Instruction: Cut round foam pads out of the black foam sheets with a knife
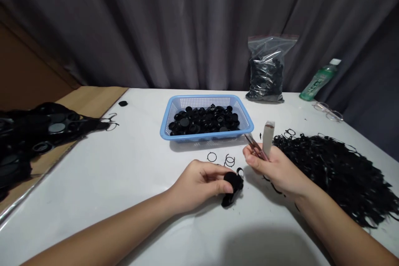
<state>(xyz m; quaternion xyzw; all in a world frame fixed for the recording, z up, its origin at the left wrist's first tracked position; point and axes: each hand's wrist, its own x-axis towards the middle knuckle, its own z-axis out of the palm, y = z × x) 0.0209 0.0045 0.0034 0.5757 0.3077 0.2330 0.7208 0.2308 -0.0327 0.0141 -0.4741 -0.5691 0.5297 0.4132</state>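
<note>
In front of me, my left hand [202,185] pinches a round black piece [234,187] between thumb and fingers, low over the table. A thin black ring sticks up from the piece's far side. My right hand [274,164] is closed around a slim metal tool that looks like tweezers [256,146], its narrow tips pointing up and left towards the basket. A flat whitish strip [268,138] stands up out of the same hand; I cannot tell what it is. Thin black rings [230,160] lie on the table just beyond my left hand.
A blue plastic basket [207,136] holds many round black caps. Black scraps [336,178] are heaped at right. Behind stand a filled zip bag [266,75] and a leaning green bottle [319,80], near glasses [328,111]. Black pieces [46,129] pile up on cardboard at left.
</note>
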